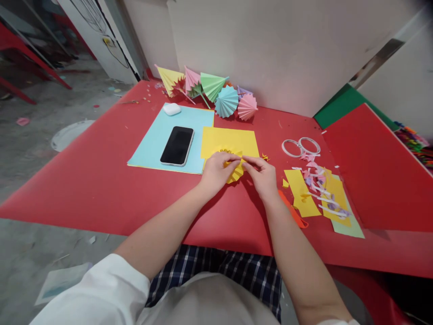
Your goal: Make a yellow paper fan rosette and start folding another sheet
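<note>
Both my hands are closed on a pleated yellow paper fan held just above the red table. My left hand pinches its left and upper part between thumb and fingers. From the right, my right hand pinches the paper's upper edge, its fingertips almost meeting those of the left. Part of the folded paper is hidden behind my fingers. Under and behind it lies a flat yellow sheet, partly over light blue sheets. Small yellow scraps lie beside my right hand.
A black phone and a white case rest on the blue paper. Folded paper umbrellas line the wall. At right are tape rolls, orange-handled scissors, yellow strips, curled scraps and a red board.
</note>
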A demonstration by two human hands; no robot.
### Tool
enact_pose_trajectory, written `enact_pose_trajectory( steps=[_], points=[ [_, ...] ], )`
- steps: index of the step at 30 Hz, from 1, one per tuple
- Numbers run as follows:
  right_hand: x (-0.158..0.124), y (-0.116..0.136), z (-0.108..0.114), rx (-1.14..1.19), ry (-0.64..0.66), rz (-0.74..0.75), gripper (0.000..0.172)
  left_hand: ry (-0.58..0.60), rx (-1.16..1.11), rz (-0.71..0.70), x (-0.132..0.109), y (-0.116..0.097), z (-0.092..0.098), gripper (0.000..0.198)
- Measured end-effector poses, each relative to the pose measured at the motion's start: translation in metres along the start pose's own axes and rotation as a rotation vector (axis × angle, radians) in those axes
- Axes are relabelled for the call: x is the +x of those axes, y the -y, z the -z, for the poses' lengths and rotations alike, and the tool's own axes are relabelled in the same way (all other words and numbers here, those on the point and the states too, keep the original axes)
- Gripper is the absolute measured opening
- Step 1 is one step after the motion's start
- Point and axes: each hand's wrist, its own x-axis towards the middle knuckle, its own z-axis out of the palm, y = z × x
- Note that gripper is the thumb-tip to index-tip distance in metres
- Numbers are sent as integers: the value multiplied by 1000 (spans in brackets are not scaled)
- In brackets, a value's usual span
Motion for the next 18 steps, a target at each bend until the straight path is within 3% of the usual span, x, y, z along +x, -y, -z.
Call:
enact_pose_trajectory(
  steps=[18],
  points=[
    [-2, -2, -4, -241, -87, 188, 12, 10, 144, -86, 0, -1, 0, 13]
  ],
)
